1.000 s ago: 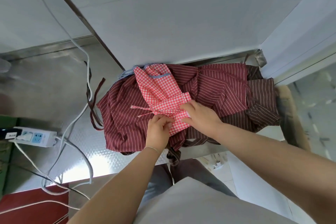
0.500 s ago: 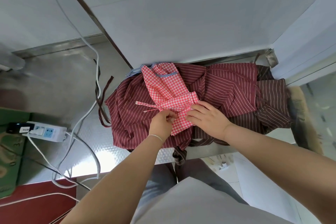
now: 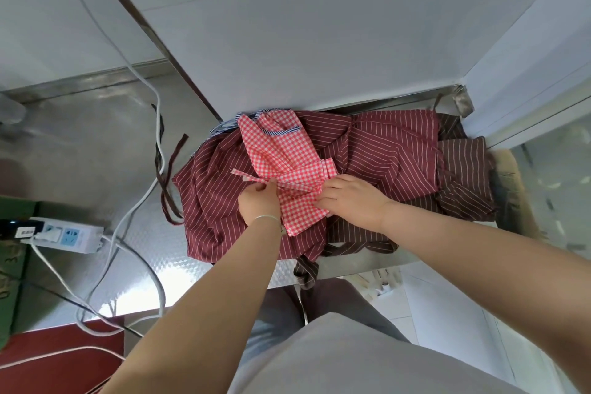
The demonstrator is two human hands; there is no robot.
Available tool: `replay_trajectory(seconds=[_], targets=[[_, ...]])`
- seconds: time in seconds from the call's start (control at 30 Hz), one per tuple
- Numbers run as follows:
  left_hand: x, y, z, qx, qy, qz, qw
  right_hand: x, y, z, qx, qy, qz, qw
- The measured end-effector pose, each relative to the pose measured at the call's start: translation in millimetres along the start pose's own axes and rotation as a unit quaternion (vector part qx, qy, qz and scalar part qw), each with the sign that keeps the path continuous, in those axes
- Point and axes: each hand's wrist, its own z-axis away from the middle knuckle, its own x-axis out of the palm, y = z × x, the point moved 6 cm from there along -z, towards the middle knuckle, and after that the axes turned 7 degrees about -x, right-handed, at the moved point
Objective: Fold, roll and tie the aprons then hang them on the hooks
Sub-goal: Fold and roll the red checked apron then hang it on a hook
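At frame centre, the left hand (image 3: 258, 201) is pinching the checked apron's (image 3: 281, 157) tie; the right hand (image 3: 353, 198) is lying flat, fingers relaxed, pressing its right edge atop striped aprons (image 3: 393, 150).

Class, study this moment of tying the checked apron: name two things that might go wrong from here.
1. The left hand pinches only the thin strap; if it slips, the tie may loosen and the checked apron could unfold.
2. It lies on loose striped aprons, one hanging over the counter edge; tugging might drag them off.
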Motion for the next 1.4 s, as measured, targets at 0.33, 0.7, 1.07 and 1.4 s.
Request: replay_trajectory(seconds=[0.33,0.7,1.07,1.4], targets=[[0.0,20.7,19.8,0.372,0.075,-0.148,0.913,2.3,9.1,-4.9,0.034,-0.077,-0.055,0.995],[44.8,26.2,31.2,0.467,-0.059,-0.505,0.724,-6.9,-15.4,9.7,-0.010,0.137,0.142,0.980],[42.4,41.5,27.1,0.426,-0.033,-0.510,0.746,-7.4,-5.1,-5.6,-0.032,0.072,0.032,0.996],[9.6,-0.9,24.8,0.424,-0.194,-0.291,0.835,0.4,36.1,-23.3,0.221,-0.115,-0.308,0.918]])
